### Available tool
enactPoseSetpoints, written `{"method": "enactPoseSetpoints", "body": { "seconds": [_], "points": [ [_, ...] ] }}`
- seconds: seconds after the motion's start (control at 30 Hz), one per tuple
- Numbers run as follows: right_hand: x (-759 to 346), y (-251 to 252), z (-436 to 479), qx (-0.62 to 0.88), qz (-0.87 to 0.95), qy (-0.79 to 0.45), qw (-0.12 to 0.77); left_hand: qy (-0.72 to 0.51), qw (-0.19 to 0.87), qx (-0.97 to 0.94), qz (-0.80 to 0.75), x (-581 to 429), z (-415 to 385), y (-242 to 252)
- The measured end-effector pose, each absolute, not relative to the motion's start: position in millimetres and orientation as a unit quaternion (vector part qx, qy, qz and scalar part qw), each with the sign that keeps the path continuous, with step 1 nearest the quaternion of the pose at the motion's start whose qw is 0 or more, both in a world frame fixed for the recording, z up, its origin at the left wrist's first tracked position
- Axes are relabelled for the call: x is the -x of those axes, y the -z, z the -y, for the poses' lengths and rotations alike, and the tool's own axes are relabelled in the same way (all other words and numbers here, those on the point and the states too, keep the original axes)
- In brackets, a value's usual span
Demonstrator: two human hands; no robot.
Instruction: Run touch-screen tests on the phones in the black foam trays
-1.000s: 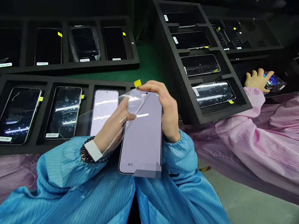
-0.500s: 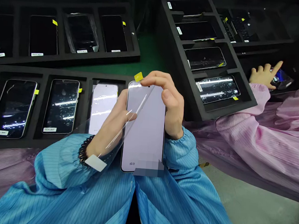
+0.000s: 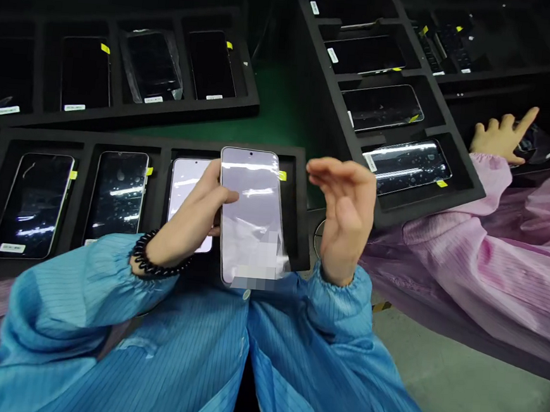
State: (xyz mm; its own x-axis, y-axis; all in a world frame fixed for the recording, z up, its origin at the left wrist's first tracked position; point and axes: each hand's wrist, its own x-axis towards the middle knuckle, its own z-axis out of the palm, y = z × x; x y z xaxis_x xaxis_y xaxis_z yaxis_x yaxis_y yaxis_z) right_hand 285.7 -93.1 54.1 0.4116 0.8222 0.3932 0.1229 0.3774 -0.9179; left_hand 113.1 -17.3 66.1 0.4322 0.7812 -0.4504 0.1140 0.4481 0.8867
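Observation:
My left hand (image 3: 191,215) is closed around the left edge of a smartphone (image 3: 250,217), its thumb over the front. The phone's screen is lit pale lavender, and a blurred patch covers its lower part. Clear film with glare and wrinkles lies over the screen, and a yellow tab (image 3: 282,176) shows at its right edge. To the right of the phone, my right hand (image 3: 343,218) is raised and open, fingers bent, touching nothing. Behind my left hand, another lit phone (image 3: 186,180) lies in a slot of the black tray (image 3: 80,216), partly hidden.
Dark phones with white labels and yellow tabs lie in the near tray, a back tray (image 3: 144,114) and a right tray (image 3: 427,208). A green mat (image 3: 273,110) shows between them. At the right, a co-worker's hand (image 3: 499,138) in a pink sleeve touches a plastic-wrapped item.
My right hand has moved off the phone's top edge to the right. The film, earlier lifted diagonally, now lies over the screen. The phone has shifted left and tilted.

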Motion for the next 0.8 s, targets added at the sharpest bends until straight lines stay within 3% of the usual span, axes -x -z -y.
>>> {"method": "enactPoseSetpoints", "body": {
  "seconds": [0.17,0.37,0.47,0.57,0.63,0.8],
  "points": [
    [-275,-24,149,0.594,0.433,-0.165,0.658,-0.195,0.697,-0.525,-0.447,-133,-12,-49],
    [-252,13,178,0.658,0.468,-0.051,0.588,0.017,0.689,-0.622,-0.371,-131,-14,-46],
    [-248,22,176,0.65,0.498,0.024,0.573,-0.043,0.558,-0.716,-0.416,-98,-18,-52],
    [-250,27,166,0.639,0.514,0.042,0.571,-0.14,0.311,-0.802,-0.49,-61,-28,-50],
    [-256,28,151,0.643,0.515,0.04,0.566,-0.129,0.182,-0.835,-0.502,-45,-37,-42],
    [-277,25,94,0.663,0.532,0.023,0.525,-0.071,0.091,-0.858,-0.501,-43,-63,-16]
  ]
}}
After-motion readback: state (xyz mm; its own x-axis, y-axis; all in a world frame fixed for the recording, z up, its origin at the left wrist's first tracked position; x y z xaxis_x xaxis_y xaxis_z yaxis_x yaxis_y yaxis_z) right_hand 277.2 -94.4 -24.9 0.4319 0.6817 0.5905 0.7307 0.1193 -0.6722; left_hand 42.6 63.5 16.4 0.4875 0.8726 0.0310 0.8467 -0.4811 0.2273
